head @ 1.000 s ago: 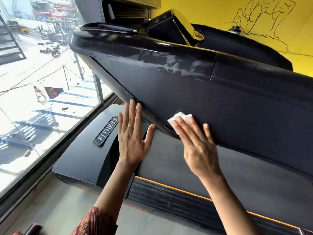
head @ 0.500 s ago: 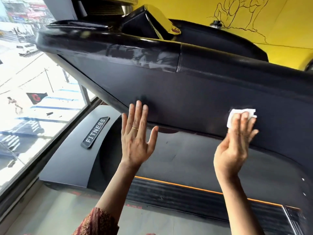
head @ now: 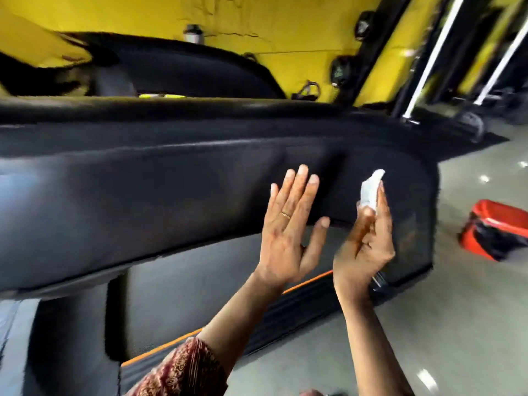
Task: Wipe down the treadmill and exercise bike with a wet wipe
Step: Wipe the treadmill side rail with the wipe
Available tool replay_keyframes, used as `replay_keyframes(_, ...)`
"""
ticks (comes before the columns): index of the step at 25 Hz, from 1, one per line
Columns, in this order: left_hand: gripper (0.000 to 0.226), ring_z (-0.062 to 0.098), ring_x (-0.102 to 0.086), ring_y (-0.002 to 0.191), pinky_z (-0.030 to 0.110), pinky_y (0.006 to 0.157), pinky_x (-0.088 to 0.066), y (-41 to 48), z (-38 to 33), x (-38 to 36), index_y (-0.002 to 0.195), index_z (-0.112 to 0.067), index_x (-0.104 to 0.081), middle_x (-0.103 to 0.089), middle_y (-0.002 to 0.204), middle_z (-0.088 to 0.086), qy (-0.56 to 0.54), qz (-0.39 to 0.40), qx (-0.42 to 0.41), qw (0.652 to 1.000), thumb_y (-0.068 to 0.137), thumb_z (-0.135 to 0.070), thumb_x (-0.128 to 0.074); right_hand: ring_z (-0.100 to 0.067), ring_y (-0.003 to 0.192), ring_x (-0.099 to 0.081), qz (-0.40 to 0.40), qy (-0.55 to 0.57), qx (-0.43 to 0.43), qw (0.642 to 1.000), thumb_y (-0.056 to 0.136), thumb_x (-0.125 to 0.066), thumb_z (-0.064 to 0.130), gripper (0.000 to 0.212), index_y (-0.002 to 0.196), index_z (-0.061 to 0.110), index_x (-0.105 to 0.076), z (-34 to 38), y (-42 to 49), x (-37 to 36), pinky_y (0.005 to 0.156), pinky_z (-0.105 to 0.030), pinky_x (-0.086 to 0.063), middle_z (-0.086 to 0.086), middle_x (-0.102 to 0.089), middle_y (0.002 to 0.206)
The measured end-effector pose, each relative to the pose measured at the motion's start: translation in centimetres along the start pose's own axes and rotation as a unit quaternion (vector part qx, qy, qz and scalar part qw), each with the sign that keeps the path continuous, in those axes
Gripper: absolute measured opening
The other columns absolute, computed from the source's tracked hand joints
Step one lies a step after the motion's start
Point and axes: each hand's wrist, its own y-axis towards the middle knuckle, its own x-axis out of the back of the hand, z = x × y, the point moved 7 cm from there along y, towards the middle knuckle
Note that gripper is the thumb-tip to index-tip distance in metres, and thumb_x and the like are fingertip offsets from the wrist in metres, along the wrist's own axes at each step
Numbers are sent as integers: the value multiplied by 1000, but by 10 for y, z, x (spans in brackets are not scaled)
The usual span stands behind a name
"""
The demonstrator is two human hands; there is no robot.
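Note:
The treadmill's black side panel (head: 148,201) runs across the head view, blurred by motion. Below it lies the grey belt deck with an orange stripe (head: 171,284). My right hand (head: 368,241) holds a white wet wipe (head: 370,188) upright between fingers and thumb, close to the panel near its right end. My left hand (head: 288,227) is flat with fingers spread, a ring on one finger, palm toward the panel just left of the right hand. No exercise bike is recognisable.
A red and black bucket-like container (head: 497,230) sits on the grey floor at the right. A yellow wall (head: 257,21) is behind. Black gym frames with white bars (head: 428,58) stand at the upper right.
The view has swung right, away from the window. My right hand has moved with the wipe along the panel to its right end and turned edge-on. My left hand followed beside it.

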Motion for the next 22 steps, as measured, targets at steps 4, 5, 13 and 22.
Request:
replay_keyframes(4,51,24,-18,145,40,119,-9,16,-21,-104,142,-2,-29,-28,151,16,-115,75,7,991,102,-31,-35,-24,119,-58,-84,-108,-24,990,100,-38,-2,34,132,-7,-46,-44,43,68,98,-39,-48,-18,-55,133)
replay_keyframes(5,52,24,-18,145,40,120,-10,21,-26,-130,143,-1,-29,-28,152,15,-142,91,8,986,102,-32,-35,-26,112,-61,-102,-136,-29,985,100,-38,2,34,133,-5,-47,-56,53,85,95,-39,-50,-19,-59,127)
replay_keyframes(13,60,12,-25,143,37,119,-16,47,-78,-319,143,-5,-34,-32,151,9,-328,155,98,927,99,-46,-34,1,107,-61,-187,-210,-91,955,99,-43,21,34,130,10,-54,-157,135,196,87,-27,-50,1,-63,123)
replay_keyframes(22,57,-1,-30,137,27,115,-24,47,-121,-490,141,-20,-37,-36,148,-6,-466,248,235,816,91,-46,-40,-13,107,-64,-242,-277,-153,917,96,-42,23,40,130,6,-56,-242,184,279,90,-33,-52,2,-63,119)
